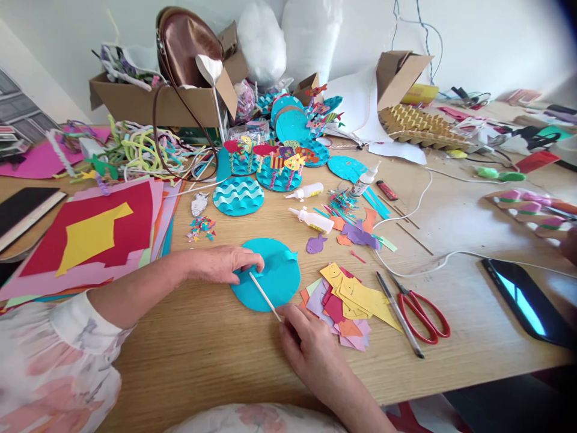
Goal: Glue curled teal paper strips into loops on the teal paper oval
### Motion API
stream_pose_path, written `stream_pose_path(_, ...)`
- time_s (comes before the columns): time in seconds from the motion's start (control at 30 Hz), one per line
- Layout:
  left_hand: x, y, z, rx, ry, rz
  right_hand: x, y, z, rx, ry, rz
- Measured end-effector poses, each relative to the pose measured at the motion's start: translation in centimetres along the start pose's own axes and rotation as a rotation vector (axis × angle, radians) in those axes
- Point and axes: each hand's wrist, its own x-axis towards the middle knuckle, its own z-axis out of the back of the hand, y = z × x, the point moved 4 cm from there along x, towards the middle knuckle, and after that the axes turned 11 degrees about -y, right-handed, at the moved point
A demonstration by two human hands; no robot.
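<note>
A round blue card disc (274, 294) lies flat on the table in front of me. Across it runs a blue paper strip (290, 256), hard to tell from the disc, its right end curling up. My left hand (225, 264) rests over the disc's left side, fingers bent and closed on the strip's left part; its fingertips partly hide the strip. Between the fingers of my right hand (311, 343) is a thin white stick (264, 293), its tip touching the disc near my left fingers. A purple paper fish (316, 243) lies just beyond the disc.
Cut paper pieces (338, 307), a pen (399, 316), red-handled scissors (424, 313) and a phone (527, 300) lie to the right. Glue bottles (312, 220) and a wavy-strip disc (238, 196) stand beyond. Coloured sheets (90, 234) are stacked left. Another person's hand shows at the right edge.
</note>
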Motion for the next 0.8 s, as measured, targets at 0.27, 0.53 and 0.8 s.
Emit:
stream_pose_path(0.27, -0.16, 0.05, 0.05, -0.008, 0.005, -0.002, -0.25, 0.04, -0.08, 0.012, -0.024, -0.001)
stream_pose_path(0.53, -0.08, -0.08, 0.05, -0.024, -0.005, -0.017, 0.05, 0.01, -0.27, 0.006, 0.014, -0.024)
stream_pose_path(0.8, 0.0, 0.05, -0.16, -0.013, -0.032, -0.025, -0.03, 0.1, -0.26, -0.009, 0.002, -0.022)
